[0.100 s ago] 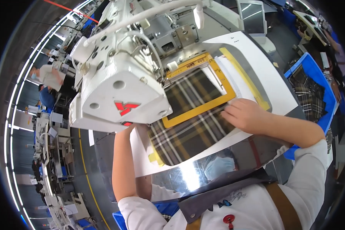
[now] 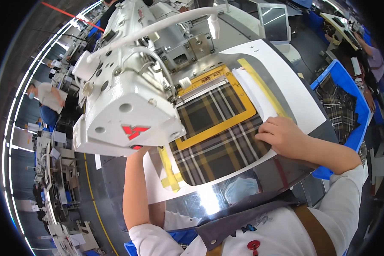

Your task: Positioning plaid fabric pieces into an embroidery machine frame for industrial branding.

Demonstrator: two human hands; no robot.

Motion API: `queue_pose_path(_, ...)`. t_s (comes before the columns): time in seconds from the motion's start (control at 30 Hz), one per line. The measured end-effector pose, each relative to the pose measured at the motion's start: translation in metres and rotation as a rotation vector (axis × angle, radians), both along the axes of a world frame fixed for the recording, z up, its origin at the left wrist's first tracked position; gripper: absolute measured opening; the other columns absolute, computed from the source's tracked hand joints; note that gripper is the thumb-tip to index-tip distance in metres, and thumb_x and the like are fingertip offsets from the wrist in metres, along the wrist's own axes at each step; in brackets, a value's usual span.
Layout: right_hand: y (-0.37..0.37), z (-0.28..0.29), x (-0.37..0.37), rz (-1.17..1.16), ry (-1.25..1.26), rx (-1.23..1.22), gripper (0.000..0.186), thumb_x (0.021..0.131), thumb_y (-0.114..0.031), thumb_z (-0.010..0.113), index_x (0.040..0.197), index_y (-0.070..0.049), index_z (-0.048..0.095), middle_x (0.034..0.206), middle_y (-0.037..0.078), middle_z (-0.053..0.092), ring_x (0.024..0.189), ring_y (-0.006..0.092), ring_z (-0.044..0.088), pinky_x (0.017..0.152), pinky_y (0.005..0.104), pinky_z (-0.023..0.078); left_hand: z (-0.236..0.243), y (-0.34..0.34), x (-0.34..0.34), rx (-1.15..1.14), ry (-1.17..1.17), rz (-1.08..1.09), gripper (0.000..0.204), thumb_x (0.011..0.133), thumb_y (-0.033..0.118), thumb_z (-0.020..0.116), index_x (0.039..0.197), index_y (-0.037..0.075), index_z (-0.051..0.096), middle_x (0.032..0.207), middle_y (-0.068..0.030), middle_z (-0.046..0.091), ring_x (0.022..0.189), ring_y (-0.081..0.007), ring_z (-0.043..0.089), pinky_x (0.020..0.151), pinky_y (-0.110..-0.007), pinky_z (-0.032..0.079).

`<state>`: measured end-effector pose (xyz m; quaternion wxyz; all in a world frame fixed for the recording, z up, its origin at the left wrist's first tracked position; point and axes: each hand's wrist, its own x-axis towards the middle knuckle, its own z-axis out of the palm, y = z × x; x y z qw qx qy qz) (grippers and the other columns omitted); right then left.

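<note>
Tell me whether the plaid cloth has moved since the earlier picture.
Yes: the cloth has slid rightward, judged against the yellow frame, whose right side it now reaches.

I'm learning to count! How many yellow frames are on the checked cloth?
1: the yellow frame lies on the checked cloth, its left side partly behind the white machine head.

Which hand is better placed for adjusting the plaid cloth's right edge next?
Probably the right hand: it is at that edge of the plaid cloth; the left forearm goes behind the white machine head, hiding that hand.
</note>
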<state>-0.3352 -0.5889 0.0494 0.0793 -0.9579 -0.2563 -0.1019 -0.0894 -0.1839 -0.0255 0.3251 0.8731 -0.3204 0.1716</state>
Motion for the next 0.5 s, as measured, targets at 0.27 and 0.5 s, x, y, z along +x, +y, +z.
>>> queue_pose_path(0.27, -0.05, -0.022, 0.103, -0.284, -0.168, 0.608, 0.011, 0.079, -0.006, 0.062, 0.09, -0.004, 0.061, 0.09, 0.012, 0.065, 0.09, 0.0282, 0.061, 0.084, 0.0369, 0.047, -0.011, -0.035, 0.018, -0.031, -0.01, -0.042, 0.027, 0.083, 0.015, 0.064, 0.107, 0.004, 0.064, 0.1, -0.0113, 0.067, 0.097, -0.0291, 0.061, 0.084, -0.039, 0.047)
queue_pose_path(0.5, -0.045, -0.04, 0.161, -0.3, 0.147, 0.781, 0.008, 0.078, -0.006, 0.062, 0.084, -0.002, 0.059, 0.074, 0.012, 0.062, 0.072, 0.0244, 0.061, 0.067, 0.0339, 0.047, -0.033, -0.039, -0.008, -0.019, -0.011, 0.018, 0.025, 0.084, 0.015, 0.063, 0.106, 0.004, 0.064, 0.099, -0.0115, 0.067, 0.096, -0.0304, 0.061, 0.084, -0.04, 0.047)
